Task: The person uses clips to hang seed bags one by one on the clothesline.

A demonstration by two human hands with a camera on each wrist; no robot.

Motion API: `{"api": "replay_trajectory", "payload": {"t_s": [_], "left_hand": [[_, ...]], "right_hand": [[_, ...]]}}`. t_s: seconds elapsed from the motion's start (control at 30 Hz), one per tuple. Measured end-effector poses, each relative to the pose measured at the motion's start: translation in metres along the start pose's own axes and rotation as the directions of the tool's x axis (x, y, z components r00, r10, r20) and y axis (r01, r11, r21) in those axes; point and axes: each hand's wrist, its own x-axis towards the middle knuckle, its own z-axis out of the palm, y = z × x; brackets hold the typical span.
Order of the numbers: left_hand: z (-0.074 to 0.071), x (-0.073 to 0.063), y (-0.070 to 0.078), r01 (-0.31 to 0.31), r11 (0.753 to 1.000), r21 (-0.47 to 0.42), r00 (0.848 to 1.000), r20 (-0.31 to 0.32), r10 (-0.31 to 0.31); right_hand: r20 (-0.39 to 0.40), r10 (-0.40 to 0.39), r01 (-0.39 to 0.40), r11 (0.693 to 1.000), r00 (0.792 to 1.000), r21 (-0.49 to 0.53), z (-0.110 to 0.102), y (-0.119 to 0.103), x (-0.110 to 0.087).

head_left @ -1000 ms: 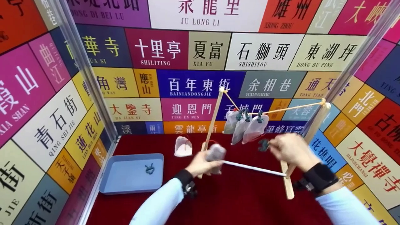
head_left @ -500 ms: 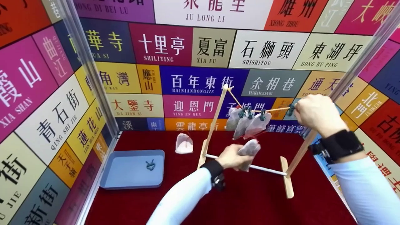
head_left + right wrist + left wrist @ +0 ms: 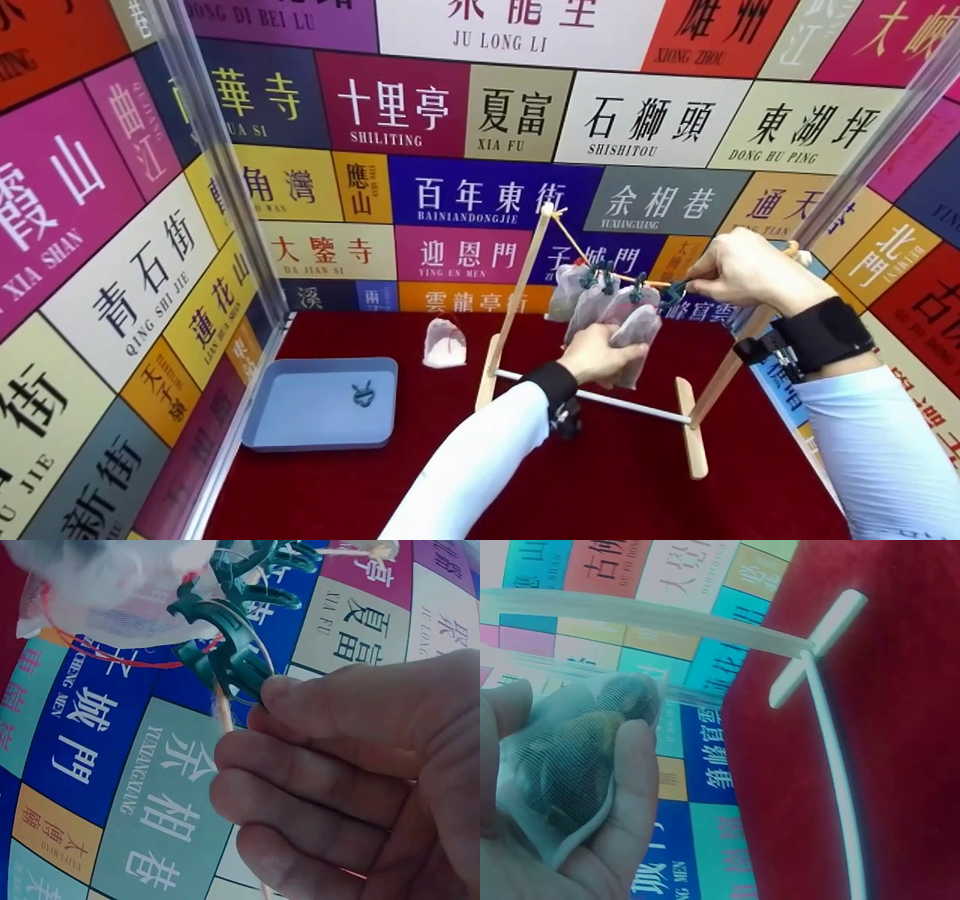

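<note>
In the head view my left hand (image 3: 604, 354) grips a white mesh drawstring bag (image 3: 641, 337), raised in front of other bags that hang from the cord. Brownish lumps show through the mesh bag (image 3: 577, 757) in the left wrist view, thumb and fingers round its sides. My right hand (image 3: 742, 270) pinches a dark green clothespin (image 3: 225, 652) between thumb and forefinger. The cord (image 3: 223, 709) runs at the clothespin's jaws, close to a red drawstring. More green clothespins (image 3: 600, 277) hold several hanging bags (image 3: 570, 291) on the cord, just left of my right hand.
The cord is strung between two wooden posts (image 3: 525, 292), joined low down by a white rod (image 3: 630, 405). At left lies a blue tray (image 3: 322, 409) with a green clothespin (image 3: 364, 394) in it. Another white bag (image 3: 444, 346) rests on the red cloth (image 3: 450, 427).
My left hand has carried the bag rightward and up to the cord. My right hand has risen to the cord with the clothespin, then moved slightly left and down, pulling the cord lower.
</note>
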Motion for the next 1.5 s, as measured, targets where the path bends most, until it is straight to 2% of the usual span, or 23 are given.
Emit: {"api": "replay_trajectory", "payload": {"t_s": [0.23, 0.4, 0.67, 0.9, 1.03, 1.2, 1.3, 1.5], "left_hand": [[0.005, 0.0, 0.023, 0.073, 0.986, -0.147, 0.997, 0.019, -0.071], [0.006, -0.004, 0.03, 0.13, 0.965, -0.227, 0.991, 0.04, -0.124], [0.004, -0.001, 0.034, 0.094, 0.987, -0.128, 0.995, 0.031, -0.09], [0.001, 0.007, 0.042, 0.076, 0.995, -0.057, 0.995, -0.054, -0.079], [0.003, 0.004, 0.04, 0.1, 0.991, -0.093, 0.993, -0.048, -0.105], [0.001, 0.001, 0.033, 0.069, 0.993, -0.095, 0.997, -0.03, -0.072], [0.001, -0.001, 0.025, 0.058, 0.994, -0.091, 0.998, -0.034, -0.061], [0.0, -0.006, 0.003, 0.086, 0.99, -0.109, 0.996, -0.021, -0.089]], "right_hand": [[0.004, -0.004, 0.003, 0.999, 1.0, 0.037, -0.004, 0.003, -0.003], [0.03, 0.03, -0.032, 0.998, 0.999, 0.055, -0.007, 0.004, -0.005], [0.066, 0.065, -0.069, 0.996, 0.996, 0.06, -0.004, 0.002, -0.004], [0.076, 0.092, -0.098, 0.991, 0.993, 0.089, -0.005, -0.002, -0.005], [0.05, 0.119, -0.124, 0.986, 0.992, 0.112, 0.0, -0.002, -0.009], [-0.045, 0.091, -0.085, 0.988, 0.995, 0.125, 0.012, 0.002, -0.014], [-0.1, 0.071, -0.059, 0.991, 0.993, 0.121, 0.019, 0.002, -0.016], [-0.198, 0.052, -0.032, 0.994, 0.979, 0.103, 0.033, -0.002, -0.015]]}}
